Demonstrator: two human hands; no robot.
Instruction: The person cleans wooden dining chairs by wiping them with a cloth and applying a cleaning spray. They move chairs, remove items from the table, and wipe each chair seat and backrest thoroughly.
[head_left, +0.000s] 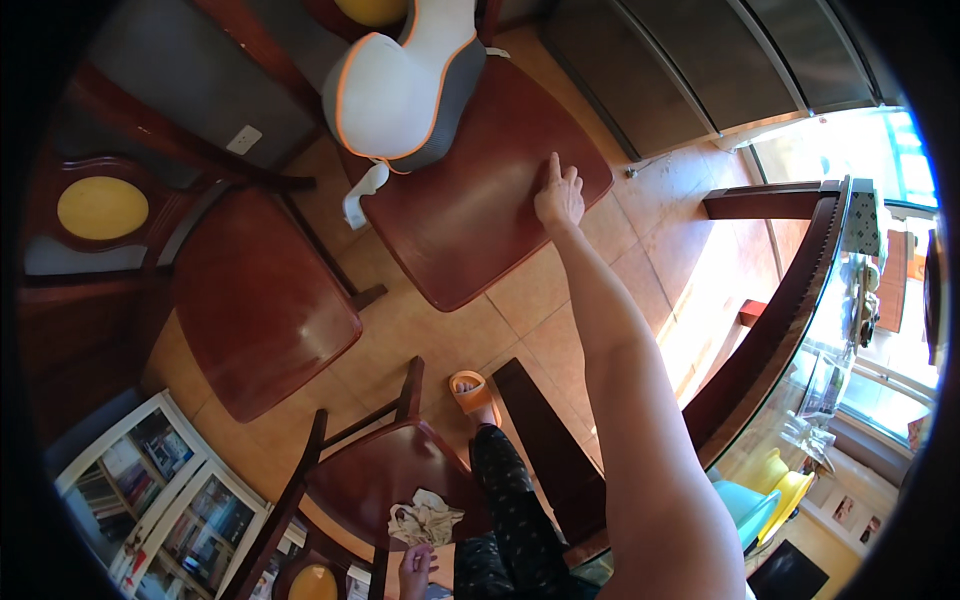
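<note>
My right hand reaches far forward, its index finger stretched out over the edge of a dark red wooden chair seat. The fingertip appears to be on or just above the seat; the other fingers are bent and hold nothing. On the back part of that seat rests a white and grey cushion with orange piping and a white strap. My left hand is low in the view, fingers loosely bent and empty. Just beyond it, a crumpled cream cloth lies on the nearest chair seat.
Another red chair stands at the left. A glass-topped table curves along the right, a dark wooden bench beside my leg. A white glass-door bookcase is at lower left, dark cabinets at upper right. Tiles cover the floor.
</note>
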